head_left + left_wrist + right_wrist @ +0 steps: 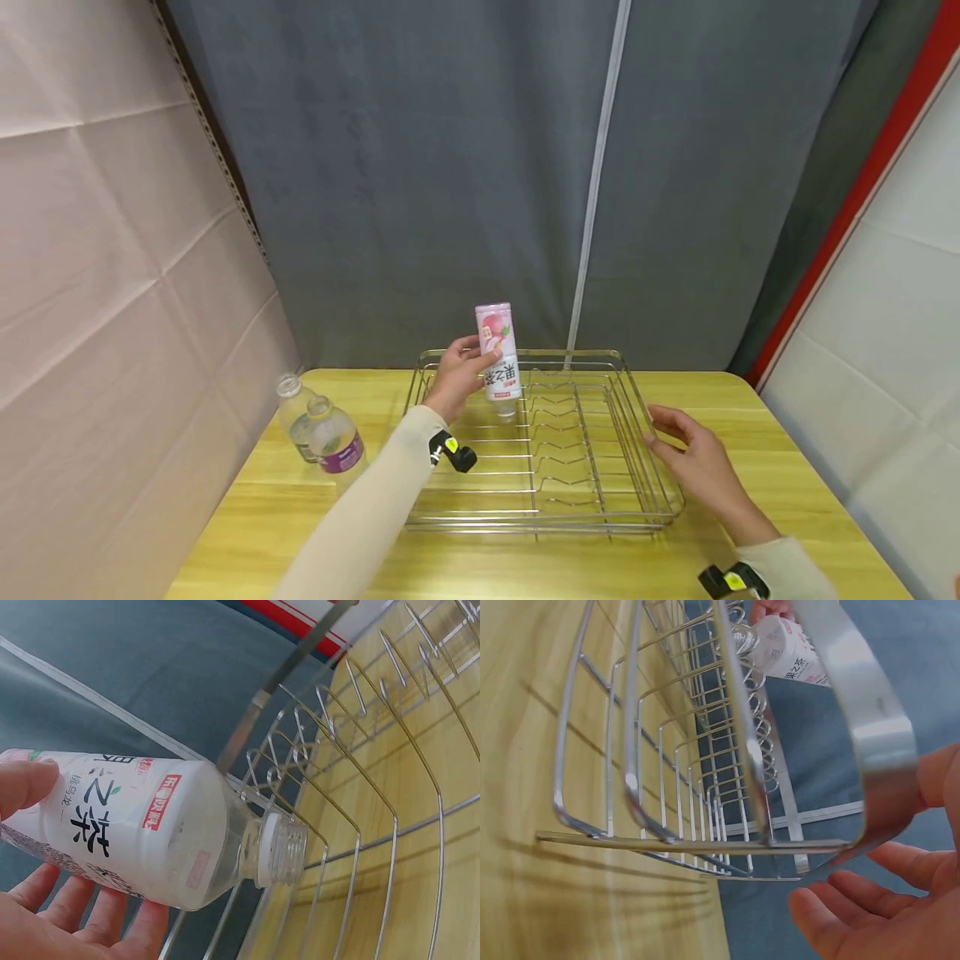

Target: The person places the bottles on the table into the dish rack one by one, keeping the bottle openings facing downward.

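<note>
My left hand (459,377) holds a plastic bottle (498,346) with a pink and white peach label, thumb on one side and fingers on the other. The bottle is upside down, its uncapped neck (283,847) pointing down over the wire rack (566,500). In the left wrist view the neck is close to the rack's wavy wires; whether it touches them I cannot tell. At the rack's right side is my right hand (697,462), its fingers spread and loosely bent around the flat metal rim (874,742), not closed on it.
Two clear uncapped bottles stand on the table's left side, one with a purple label (341,454) and one behind it (292,412). Under the rack is a wooden table (247,517). A grey curtain (420,183) hangs behind; pale walls flank both sides.
</note>
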Motion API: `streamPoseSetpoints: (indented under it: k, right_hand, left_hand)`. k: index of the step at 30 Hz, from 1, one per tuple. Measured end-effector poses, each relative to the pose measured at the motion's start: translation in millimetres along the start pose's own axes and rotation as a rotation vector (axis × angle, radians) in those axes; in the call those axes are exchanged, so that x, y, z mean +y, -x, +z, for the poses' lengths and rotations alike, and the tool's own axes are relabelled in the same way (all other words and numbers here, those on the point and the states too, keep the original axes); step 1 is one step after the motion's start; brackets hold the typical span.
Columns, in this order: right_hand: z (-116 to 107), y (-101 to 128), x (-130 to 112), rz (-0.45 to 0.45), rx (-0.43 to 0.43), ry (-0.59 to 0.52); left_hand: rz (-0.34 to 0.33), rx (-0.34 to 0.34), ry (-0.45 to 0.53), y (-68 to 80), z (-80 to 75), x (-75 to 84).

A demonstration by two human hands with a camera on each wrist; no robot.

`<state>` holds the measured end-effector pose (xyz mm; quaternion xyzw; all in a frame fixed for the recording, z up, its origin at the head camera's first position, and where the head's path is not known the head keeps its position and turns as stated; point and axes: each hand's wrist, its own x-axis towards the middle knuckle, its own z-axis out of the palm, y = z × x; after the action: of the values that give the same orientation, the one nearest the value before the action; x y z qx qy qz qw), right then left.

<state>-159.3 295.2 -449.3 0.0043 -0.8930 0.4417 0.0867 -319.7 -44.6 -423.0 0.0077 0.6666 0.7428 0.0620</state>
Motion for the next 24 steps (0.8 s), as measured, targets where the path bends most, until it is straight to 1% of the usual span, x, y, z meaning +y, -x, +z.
streamPoseSetpoints:
  k: [3, 9, 14, 18, 22, 24]
  right_hand:
    - [2, 1, 5, 0.021, -0.023, -0.008]
    - [6, 1, 12, 0.094, -0.08, -0.109]
    - [8, 2, 14, 0.143, -0.097, -0.168]
    - [9, 1, 15, 0.163, -0.106, -0.216]
    - [9, 0, 16, 0.168, -0.11, -0.243]
    - [9, 0, 17, 0.16, -0.113, -0.238]
  left_hand:
    - [-0.012, 0.005, -0.004, -6.8, 4.1, -6.4]
    - [-0.025, 0.011, -0.029, -17.5, 12.6, -17.5]
    - [-0.025, 0.014, -0.035, -22.5, 16.8, -24.1]
    - [-0.027, 0.018, -0.036, -24.2, 18.2, -27.2]
    - [-0.034, 0.021, -0.044, -27.6, 19.0, -32.0]
    - [-0.045, 0.023, -0.052, -28.8, 19.9, -34.1]
